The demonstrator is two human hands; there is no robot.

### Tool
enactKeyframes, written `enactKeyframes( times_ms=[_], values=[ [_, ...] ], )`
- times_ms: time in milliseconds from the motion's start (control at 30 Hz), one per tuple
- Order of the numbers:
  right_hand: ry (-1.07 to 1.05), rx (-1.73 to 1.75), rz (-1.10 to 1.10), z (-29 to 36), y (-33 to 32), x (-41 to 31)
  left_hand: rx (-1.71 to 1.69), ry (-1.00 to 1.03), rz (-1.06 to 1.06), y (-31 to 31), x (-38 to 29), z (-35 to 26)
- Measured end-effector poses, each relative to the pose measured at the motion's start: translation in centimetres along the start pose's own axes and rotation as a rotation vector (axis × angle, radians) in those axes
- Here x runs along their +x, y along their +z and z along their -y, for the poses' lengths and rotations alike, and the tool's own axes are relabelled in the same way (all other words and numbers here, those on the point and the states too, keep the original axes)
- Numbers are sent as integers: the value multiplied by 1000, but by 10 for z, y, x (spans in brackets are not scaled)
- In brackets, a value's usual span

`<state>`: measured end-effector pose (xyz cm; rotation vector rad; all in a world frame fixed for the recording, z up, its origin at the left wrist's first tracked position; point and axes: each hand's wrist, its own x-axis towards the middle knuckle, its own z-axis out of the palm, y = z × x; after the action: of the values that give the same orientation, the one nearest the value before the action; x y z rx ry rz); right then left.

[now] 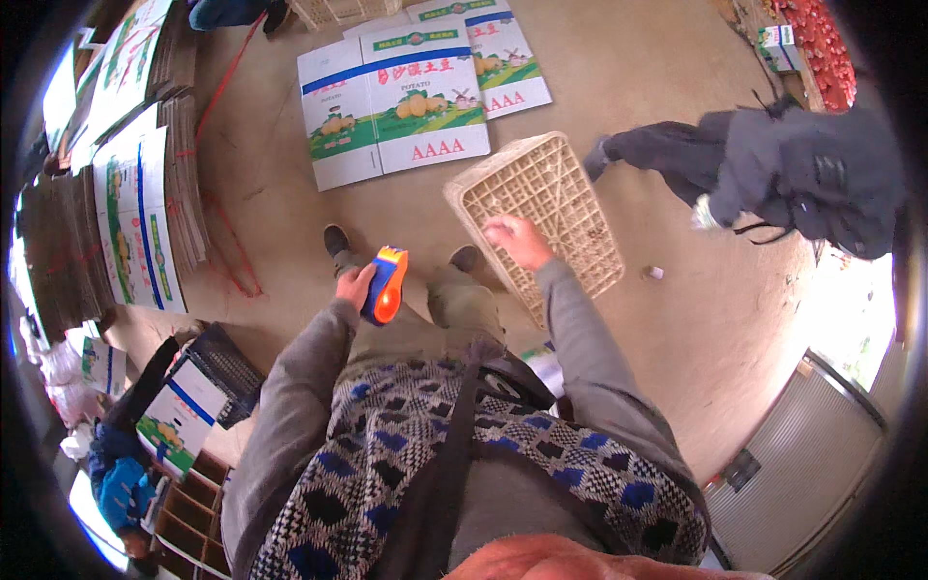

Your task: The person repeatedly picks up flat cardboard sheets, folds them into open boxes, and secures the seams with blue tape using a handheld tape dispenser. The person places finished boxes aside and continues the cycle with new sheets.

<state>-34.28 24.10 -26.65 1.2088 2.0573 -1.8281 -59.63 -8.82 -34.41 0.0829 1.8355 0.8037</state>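
My left hand point(354, 286) grips a blue and orange hand-held tool point(386, 285) that looks like a tape dispenser. It is held in front of my left thigh. To the right, my right hand point(519, 241) appears above a beige plastic crate point(573, 210), with its fingers loosely curled. Blur hides whether the fingers touch the crate or pinch anything small. The crate stands with its latticed underside facing me. Just beyond it lie flattened, printed potato cartons point(428, 138) on the floor.
Stacks of flat cartons point(141, 217) stand at left, with red strapping point(235, 279) trailing from them. A person in dark clothes point(783, 174) is at right; another in blue point(123, 486) is at lower left by a black crate point(221, 373). Red mesh sacks point(823, 54) lie at upper right.
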Motion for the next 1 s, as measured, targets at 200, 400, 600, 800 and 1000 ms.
enactKeyframes(
  times_ms=[200,400,600,800,1000],
  values=[
    [435,834,-88,-87,161,241,-634,-42,-12,-94,9,81],
    [629,1088,-343,-244,273,428,-944,-335,-60,-168,13,108],
    [394,1057,-458,-355,309,517,-911,-372,-258,-204,2,140],
    [457,1383,-490,-327,290,519,-939,-374,-211,-211,5,159],
    [422,1266,-490,-203,213,456,-1048,-601,-96,-180,20,129]
  ],
)
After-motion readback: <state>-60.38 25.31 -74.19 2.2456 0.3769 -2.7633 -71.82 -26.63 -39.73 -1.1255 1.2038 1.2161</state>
